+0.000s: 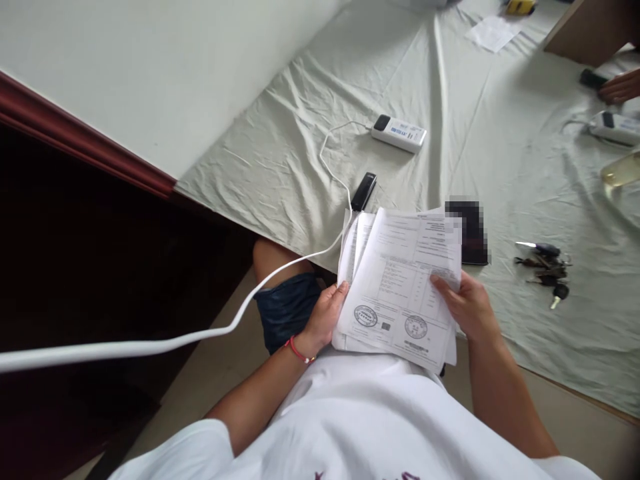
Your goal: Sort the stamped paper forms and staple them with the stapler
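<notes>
A stack of printed papers (395,273) is held between my two hands at the table's near edge. The top sheet carries lines of print and round stamps along its lower part. My left hand (325,312) grips the stack's left edge, thumb on top, with a red bracelet on the wrist. On the right edge, my right hand (470,303) is closed with its thumb over the top sheet. The fingers of both hands are mostly hidden beneath the stack. Just beyond the papers lies a black stapler (364,191).
A white power bank (399,133) with a white cable (235,323) rests on the cloth-covered table (280,180). Right of the papers are a blurred-out dark object (474,233) and a bunch of keys (547,267). Another person's hand (621,87) is at the far right.
</notes>
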### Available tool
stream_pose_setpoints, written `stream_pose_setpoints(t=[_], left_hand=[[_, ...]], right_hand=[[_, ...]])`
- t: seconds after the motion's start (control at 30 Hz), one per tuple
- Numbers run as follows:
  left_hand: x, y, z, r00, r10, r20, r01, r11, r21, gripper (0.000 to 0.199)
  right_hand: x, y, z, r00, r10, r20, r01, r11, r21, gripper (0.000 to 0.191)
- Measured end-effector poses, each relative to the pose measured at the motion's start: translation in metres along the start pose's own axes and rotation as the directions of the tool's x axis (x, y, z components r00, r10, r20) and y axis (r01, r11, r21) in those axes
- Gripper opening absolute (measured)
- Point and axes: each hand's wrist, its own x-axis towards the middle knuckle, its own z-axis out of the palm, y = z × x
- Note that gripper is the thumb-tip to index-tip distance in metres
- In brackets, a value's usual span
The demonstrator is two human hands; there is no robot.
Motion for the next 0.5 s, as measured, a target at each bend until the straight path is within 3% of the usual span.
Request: stream_pose_setpoints(t=[0.2,0.5], left_hand=[[-0.001,-0.003,-0.004,0.999,-0.040,0.014,0.040,0.999,-0.010,0.054],[0.001,-0.007,0.000,0.999,-0.052,-0.011,0.051,0.997,-0.059,0.059]], right_hand=[[0.005,0.004,-0.005,0.999,0.034,-0.039,-0.039,0.990,-0.139,0.038],[-0.004,0.006,-0.007,0.998,0.009,-0.057,-0.011,1.000,-0.021,0.035]])
